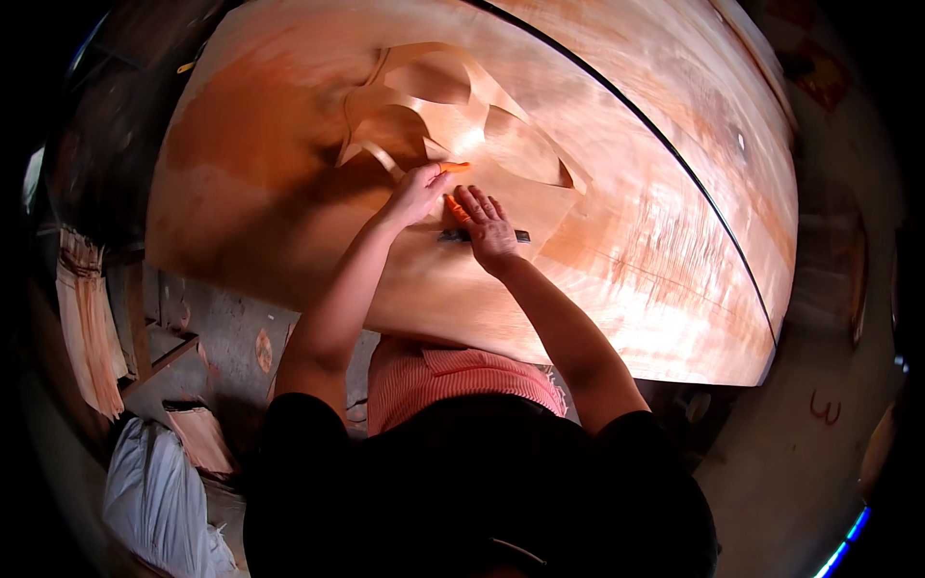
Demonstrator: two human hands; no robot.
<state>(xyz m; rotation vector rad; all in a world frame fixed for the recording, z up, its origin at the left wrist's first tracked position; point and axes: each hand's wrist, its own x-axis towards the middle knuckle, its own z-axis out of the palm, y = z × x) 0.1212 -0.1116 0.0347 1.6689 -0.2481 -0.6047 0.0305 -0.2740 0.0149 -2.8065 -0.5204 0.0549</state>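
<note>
A thin sheet of wood veneer (525,207) with irregular curved openings and lifted edges lies on a broader veneer surface (318,275). My left hand (416,199) is curled closed at the sheet's near edge, by a raised tongue of veneer. A bright orange piece (454,167) sticks out from its fingers; whether it is a finger cover or a held thing I cannot tell. Just to the right, my right hand (488,229) lies flat, fingers stretched over the sheet. Orange wrapping shows at its thumb. A dark narrow bar (521,236) shows on both sides beneath that hand.
A black curved line or cord (665,144) runs across the right part of the veneer. At the left hang strips of veneer (89,318), above a pale grey sack (159,496) and a veneer piece (202,438). Pink striped cloth (453,385) covers my lap at the near edge.
</note>
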